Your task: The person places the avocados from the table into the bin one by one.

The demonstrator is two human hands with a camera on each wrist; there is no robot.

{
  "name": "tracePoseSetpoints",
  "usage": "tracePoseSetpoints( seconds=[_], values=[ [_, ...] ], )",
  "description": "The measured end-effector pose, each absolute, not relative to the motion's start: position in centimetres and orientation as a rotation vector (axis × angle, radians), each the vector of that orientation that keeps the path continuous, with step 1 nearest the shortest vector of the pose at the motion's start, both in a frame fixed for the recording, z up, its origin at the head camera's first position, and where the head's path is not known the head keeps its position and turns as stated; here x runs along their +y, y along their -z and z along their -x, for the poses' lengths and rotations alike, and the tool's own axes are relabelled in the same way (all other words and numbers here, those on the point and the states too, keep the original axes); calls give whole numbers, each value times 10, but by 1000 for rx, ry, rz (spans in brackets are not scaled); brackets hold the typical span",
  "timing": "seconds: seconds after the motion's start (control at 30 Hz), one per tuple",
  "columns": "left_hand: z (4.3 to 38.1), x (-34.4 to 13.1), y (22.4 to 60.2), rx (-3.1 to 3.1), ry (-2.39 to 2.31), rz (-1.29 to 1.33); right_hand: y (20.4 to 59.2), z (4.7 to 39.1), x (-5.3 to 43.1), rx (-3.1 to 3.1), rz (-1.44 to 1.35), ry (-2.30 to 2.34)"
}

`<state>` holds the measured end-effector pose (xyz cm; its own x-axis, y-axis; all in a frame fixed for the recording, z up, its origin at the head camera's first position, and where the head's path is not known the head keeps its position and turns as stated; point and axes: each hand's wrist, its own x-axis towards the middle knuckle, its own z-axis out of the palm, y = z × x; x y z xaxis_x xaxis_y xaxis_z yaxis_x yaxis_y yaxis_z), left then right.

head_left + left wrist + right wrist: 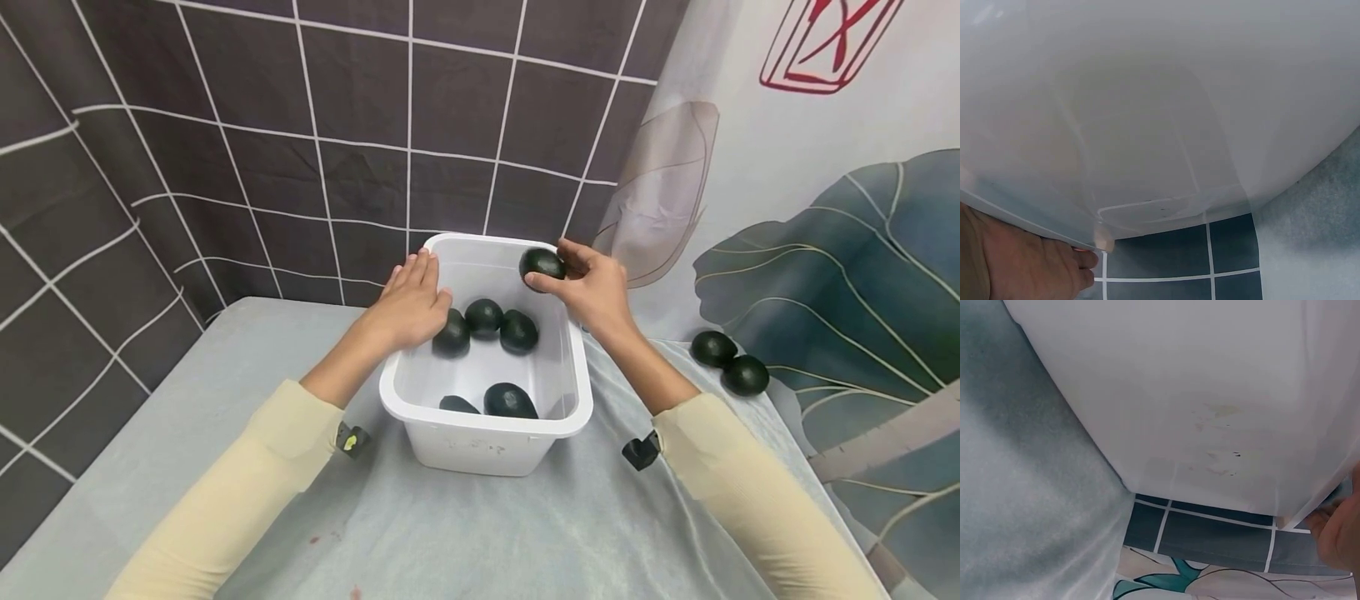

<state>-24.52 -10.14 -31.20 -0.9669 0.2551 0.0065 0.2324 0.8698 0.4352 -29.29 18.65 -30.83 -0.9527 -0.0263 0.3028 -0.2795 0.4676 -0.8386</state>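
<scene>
A white plastic tub [480, 446] stands in the middle of the table, seen close from outside in both wrist views. My right hand [596, 287] pinches a dark green avocado [542, 268] between thumb and fingers, above the tub's back right part. My left hand [411, 308] lies across the left rim with its fingers straight. Inside the tub, three avocados [483, 317] sit together towards the back. Two more lie near the front wall, one whole-looking avocado [510, 402] and another avocado [458, 405] partly hidden by the rim.
Two avocados [745, 375] touch each other on the table's right edge. Pale blue cloth [300, 517] covers the table. A dark curtain with white grid lines [360, 100] hangs behind and at left; a leaf-patterned curtain [847, 267] hangs at right.
</scene>
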Motion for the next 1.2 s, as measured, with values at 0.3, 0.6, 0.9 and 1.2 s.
tracePoseSetpoints(
  seconds=[0.3,0.6,0.9,1.2],
  values=[
    [245,-101,311,2995,-683,-393,308,292,191,-2424,-303,-1487],
    [244,-101,310,2989,-693,-387,310,292,194,-2430,-266,-1459],
    [245,-101,311,2987,-687,-387,313,292,197,-2439,-254,-1436],
    [245,-101,311,2981,-687,-386,317,289,201,-2440,-232,-1429]
  ],
)
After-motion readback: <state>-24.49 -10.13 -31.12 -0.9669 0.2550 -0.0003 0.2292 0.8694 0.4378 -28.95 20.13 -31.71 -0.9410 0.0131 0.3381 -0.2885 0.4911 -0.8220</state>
